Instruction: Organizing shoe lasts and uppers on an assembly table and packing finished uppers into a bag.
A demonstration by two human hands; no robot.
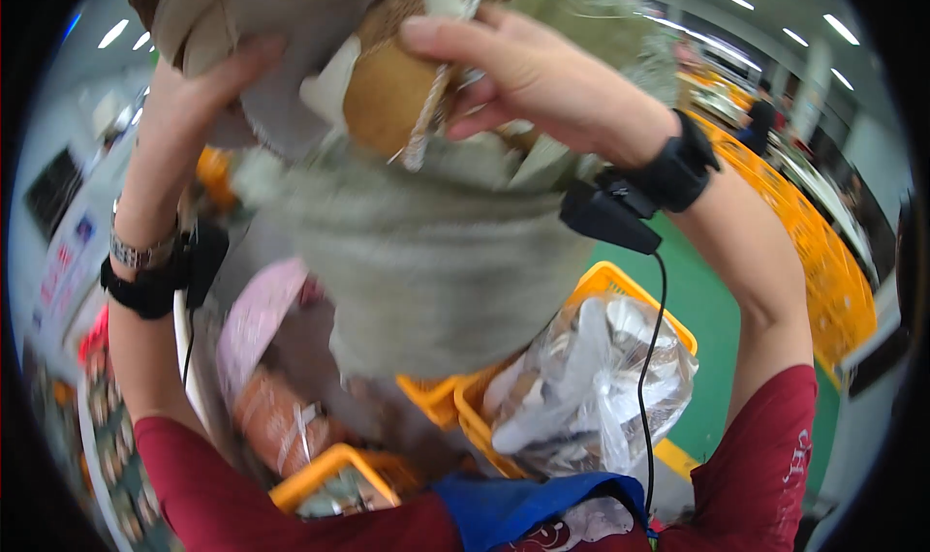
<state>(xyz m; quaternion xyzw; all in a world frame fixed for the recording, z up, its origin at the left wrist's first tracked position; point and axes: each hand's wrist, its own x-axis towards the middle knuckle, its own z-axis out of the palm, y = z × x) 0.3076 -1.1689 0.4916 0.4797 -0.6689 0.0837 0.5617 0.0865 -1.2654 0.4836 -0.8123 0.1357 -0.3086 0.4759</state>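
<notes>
Right hand [504, 73] half-curled, gripping brown piece [383, 107]; left hand [218, 79] touches grey cloth [305, 29] (grip unclear).

We see a large grey-green cloth [426, 252] hanging in loose folds at the centre of the dial, baggy like a sack, its blurred lower edge sagging toward six o'clock. Against its top, at eleven, we find a smooth tan piece [387, 102] with a rounded lower end, and just clockwise of that a silvery braided cord [418, 131], dangling at a slant with a frayed tip. Between ten and eleven, we make out a soft grey piece [300, 58], bulging and creased, beneath the thumb of our left hand [208, 85]. Our right hand [528, 68], near half past twelve, sets its thumb by the tan piece's upper edge.
</notes>
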